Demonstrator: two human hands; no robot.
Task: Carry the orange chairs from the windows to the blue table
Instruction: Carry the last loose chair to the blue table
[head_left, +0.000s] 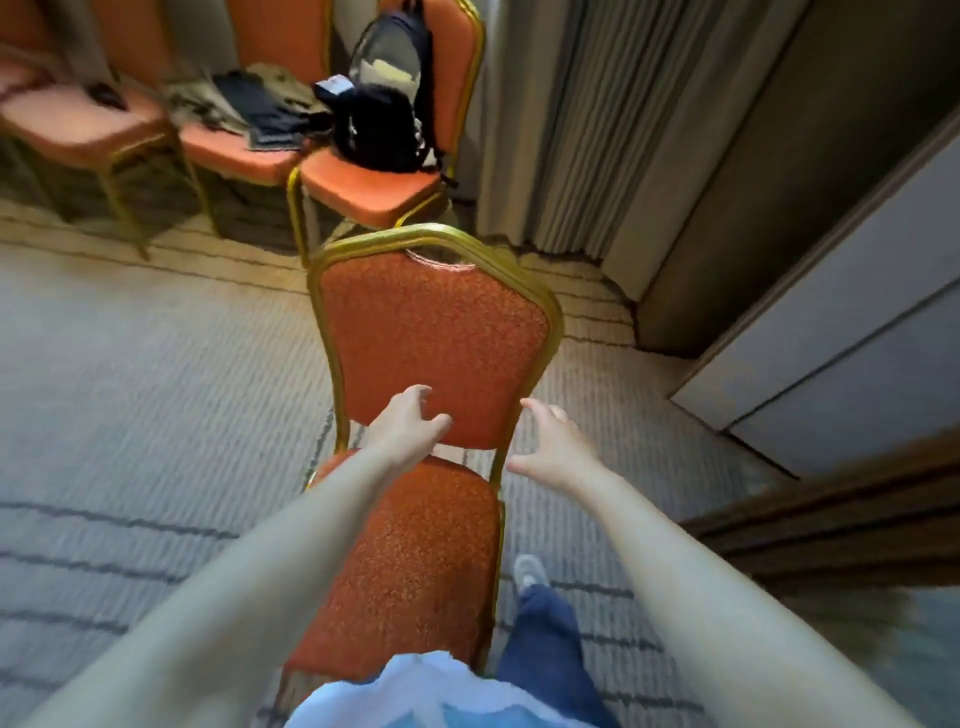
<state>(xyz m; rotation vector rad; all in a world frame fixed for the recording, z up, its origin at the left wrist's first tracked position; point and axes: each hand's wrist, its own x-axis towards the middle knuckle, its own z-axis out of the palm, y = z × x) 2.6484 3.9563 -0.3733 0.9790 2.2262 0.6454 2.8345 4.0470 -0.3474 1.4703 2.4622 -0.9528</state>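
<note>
An orange chair (434, 332) with a gold frame stands on the carpet right in front of me, its seat toward me and its backrest away. My left hand (408, 423) hovers over the lower left of the backrest, fingers curled and apart, holding nothing. My right hand (553, 447) is open just off the backrest's right frame edge, not touching it. Both arms stretch out over the seat.
Three more orange chairs stand in a row at the back: one (387, 189) carries a black backpack (387, 98), one (236, 148) has dark clothes on it, one (78, 122) is at the far left. Grey curtains (587, 124) hang at right, beside a wall panel (841, 332). Striped carpet (156, 395) spreads left.
</note>
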